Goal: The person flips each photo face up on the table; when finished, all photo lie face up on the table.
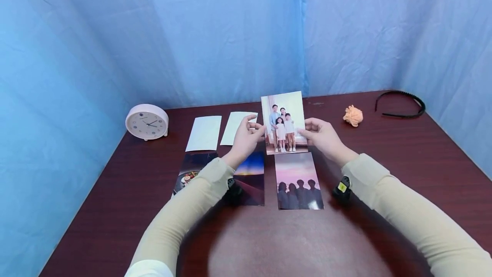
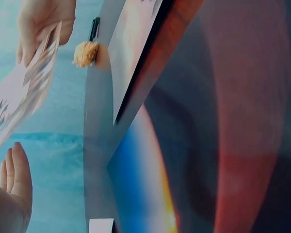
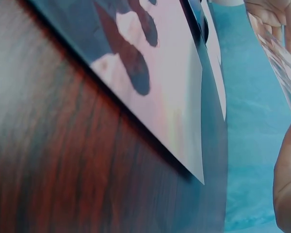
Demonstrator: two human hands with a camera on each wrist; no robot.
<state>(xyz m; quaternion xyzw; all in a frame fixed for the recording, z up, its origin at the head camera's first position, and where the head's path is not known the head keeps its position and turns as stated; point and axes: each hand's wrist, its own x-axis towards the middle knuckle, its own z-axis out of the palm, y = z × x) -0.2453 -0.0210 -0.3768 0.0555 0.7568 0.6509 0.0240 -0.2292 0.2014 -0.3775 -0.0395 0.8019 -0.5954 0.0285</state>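
Observation:
In the head view, a family portrait photo (image 1: 284, 123) stands raised and tilted over the table. My right hand (image 1: 324, 138) pinches its right edge, thumb on the printed face. At the opposite edge is my left hand (image 1: 246, 138), its thumb tip right at the border. Seen from the left wrist, this left hand (image 2: 14, 189) has straight fingers beside the portrait (image 2: 24, 92), while the right hand (image 2: 43, 26) grips the other side. Just below the portrait lies a photo of silhouettes under a pink sky (image 1: 297, 168).
A sunset photo (image 1: 251, 183) and a food photo (image 1: 196, 163) lie partly under my left arm. Behind them are two white cards (image 1: 203, 134). A clock (image 1: 147, 122) stands at left; an orange scrunchie (image 1: 352, 116) and black headband (image 1: 403, 116) lie at right.

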